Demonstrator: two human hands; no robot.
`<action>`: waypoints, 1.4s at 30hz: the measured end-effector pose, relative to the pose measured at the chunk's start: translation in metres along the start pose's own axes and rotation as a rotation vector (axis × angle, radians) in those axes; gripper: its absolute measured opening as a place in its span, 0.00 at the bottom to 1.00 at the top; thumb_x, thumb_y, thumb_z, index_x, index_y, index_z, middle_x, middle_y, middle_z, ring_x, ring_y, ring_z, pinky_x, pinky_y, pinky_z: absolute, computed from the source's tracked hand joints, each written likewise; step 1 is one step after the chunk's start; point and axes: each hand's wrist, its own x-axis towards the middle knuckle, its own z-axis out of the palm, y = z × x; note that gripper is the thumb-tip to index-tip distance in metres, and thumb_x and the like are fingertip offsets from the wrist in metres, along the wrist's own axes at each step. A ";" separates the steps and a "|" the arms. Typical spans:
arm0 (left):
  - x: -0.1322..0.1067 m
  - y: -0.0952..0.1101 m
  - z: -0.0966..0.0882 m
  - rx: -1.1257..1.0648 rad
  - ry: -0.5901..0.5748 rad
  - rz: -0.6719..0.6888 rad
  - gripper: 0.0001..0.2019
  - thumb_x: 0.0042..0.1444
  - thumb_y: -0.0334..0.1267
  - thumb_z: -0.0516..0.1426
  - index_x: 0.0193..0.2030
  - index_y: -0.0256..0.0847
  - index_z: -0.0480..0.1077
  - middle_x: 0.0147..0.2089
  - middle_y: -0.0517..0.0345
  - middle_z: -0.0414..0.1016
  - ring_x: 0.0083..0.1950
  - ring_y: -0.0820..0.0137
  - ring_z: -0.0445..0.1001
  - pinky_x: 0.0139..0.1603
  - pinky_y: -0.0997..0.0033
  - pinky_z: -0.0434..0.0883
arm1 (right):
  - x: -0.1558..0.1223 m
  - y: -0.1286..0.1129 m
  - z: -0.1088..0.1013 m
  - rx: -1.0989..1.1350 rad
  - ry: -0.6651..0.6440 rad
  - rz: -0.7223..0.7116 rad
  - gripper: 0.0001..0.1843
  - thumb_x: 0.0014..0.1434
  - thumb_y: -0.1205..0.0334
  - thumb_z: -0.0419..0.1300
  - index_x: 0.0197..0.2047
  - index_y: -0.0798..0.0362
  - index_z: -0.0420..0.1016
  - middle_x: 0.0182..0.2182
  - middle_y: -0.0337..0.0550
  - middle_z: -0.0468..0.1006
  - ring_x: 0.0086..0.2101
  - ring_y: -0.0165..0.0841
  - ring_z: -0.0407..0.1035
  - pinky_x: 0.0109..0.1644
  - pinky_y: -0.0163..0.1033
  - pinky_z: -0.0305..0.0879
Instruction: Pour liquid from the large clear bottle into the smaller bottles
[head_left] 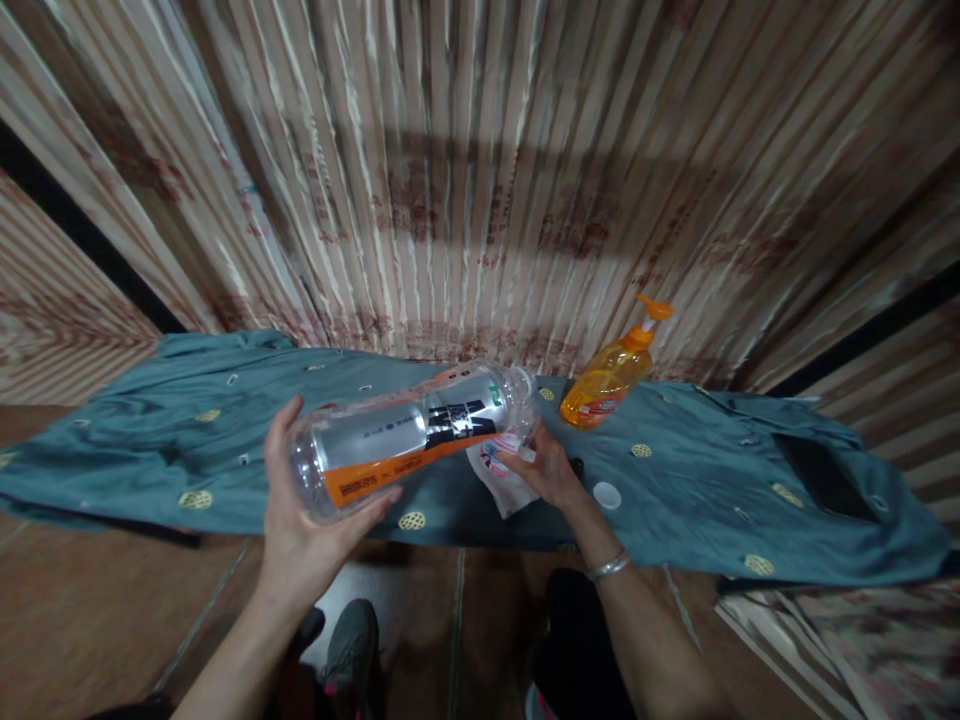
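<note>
Clear plastic bottle (pixel 409 430), label in silver and orange with black lettering, held lengthwise above the cloth-covered surface (pixel 247 440). Base gripped by the left hand (pixel 307 515); neck pointed right, tilted toward the wall side, near the right hand (pixel 551 470). White limp piece (pixel 504 492) with pink and blue print seen below the bottle's shoulder, partly covered by bottle and right thumb; whether it is gripped cannot be told.

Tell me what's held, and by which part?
The left grip holds a clear plastic bottle by its base end; whether the right grip, near the neck, holds anything is unclear.
</note>
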 end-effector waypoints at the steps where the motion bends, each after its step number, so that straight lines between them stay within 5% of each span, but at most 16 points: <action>1: 0.000 0.000 0.000 0.004 0.003 0.007 0.58 0.39 0.57 0.77 0.78 0.57 0.59 0.63 0.46 0.78 0.62 0.43 0.81 0.62 0.29 0.80 | 0.000 -0.001 0.000 0.001 -0.002 -0.001 0.35 0.54 0.50 0.74 0.62 0.53 0.72 0.45 0.51 0.87 0.45 0.51 0.84 0.53 0.54 0.81; 13: 0.002 0.006 0.000 -0.027 0.007 -0.003 0.55 0.41 0.55 0.77 0.77 0.66 0.60 0.63 0.50 0.77 0.61 0.39 0.80 0.59 0.19 0.80 | 0.000 0.002 0.003 -0.010 0.031 -0.013 0.34 0.54 0.51 0.73 0.60 0.52 0.73 0.45 0.51 0.88 0.45 0.50 0.84 0.52 0.54 0.80; 33: 0.000 0.006 -0.001 -0.031 -0.006 -0.012 0.56 0.42 0.52 0.77 0.78 0.67 0.59 0.64 0.48 0.76 0.61 0.37 0.81 0.59 0.18 0.79 | 0.000 0.004 0.003 0.033 0.031 -0.055 0.34 0.54 0.44 0.73 0.59 0.50 0.72 0.47 0.53 0.89 0.45 0.50 0.85 0.50 0.54 0.81; 42: 0.001 0.001 -0.003 -0.008 -0.014 0.050 0.59 0.41 0.55 0.78 0.79 0.62 0.57 0.63 0.48 0.78 0.59 0.42 0.83 0.57 0.29 0.83 | -0.002 -0.001 0.001 0.019 0.029 -0.041 0.33 0.54 0.51 0.74 0.59 0.51 0.72 0.46 0.52 0.89 0.44 0.49 0.85 0.50 0.51 0.81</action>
